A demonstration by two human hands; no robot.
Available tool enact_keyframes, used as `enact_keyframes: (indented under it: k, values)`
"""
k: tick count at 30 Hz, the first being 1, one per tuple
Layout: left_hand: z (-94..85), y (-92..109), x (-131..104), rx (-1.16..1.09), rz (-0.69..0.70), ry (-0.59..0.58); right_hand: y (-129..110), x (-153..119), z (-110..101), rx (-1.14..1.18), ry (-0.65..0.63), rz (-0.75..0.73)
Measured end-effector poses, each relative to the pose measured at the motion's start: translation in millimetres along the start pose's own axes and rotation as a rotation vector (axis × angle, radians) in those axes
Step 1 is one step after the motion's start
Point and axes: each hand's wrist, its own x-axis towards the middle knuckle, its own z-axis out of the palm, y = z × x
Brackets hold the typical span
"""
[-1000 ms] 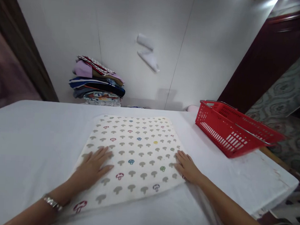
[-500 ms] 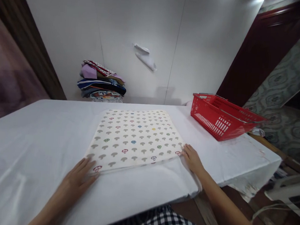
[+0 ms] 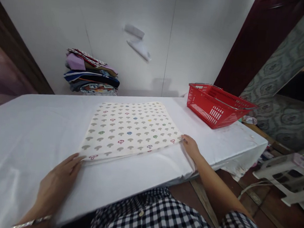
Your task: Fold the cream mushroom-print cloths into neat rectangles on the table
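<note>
Left hand [image 3: 57, 183] and right hand [image 3: 190, 147] have shifted from atop the patterned cloth [image 3: 140, 127] to its near corners, each grip narrow, securing the edge at both ends.

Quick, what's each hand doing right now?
Left hand: closed on the near left corner of the mushroom-print cloth.
Right hand: closed on its near right corner.

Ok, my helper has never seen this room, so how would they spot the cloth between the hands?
Look at the white-covered table. Spread on it, near corners at the left hand and right hand, lies a cream cloth. Rows of small mushrooms, mostly grey-brown with a few coloured ones, set it apart from the folded pile by the wall.
</note>
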Motion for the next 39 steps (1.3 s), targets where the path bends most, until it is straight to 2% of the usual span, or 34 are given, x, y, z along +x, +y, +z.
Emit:
enact_keyframes:
  k: [3,5,11,14,19,24,30,34,39]
  values:
    - [-11.1,16,-1,-0.104,-0.136,0.044,-2,7,-6,0.003,-0.040,-0.018]
    - [-13.0,21,-1,-0.114,-0.161,0.035,-2,11,-8,0.001,-0.044,-0.012]
    - [-6.1,19,-2,-0.056,-0.093,0.005,1,14,-11,-0.032,-0.067,-0.058]
    - [-7.1,21,-3,-0.035,-0.108,-0.010,2,13,-14,-0.043,-0.089,-0.114]
    - [-8.5,21,1,-0.001,-0.111,-0.016,2,13,-16,-0.108,-0.101,-0.119]
    - [-8.4,15,3,0.048,-0.127,-0.005,2,12,-14,-0.118,-0.055,-0.141]
    - [-12.4,16,2,0.142,-0.155,-0.073,4,6,-15,-0.164,-0.071,-0.207]
    - [-12.7,16,2,0.161,-0.231,-0.104,7,4,-11,-0.066,-0.070,-0.156]
    - [-11.0,14,0,0.129,-0.256,-0.080,5,9,-11,0.164,-0.037,0.121]
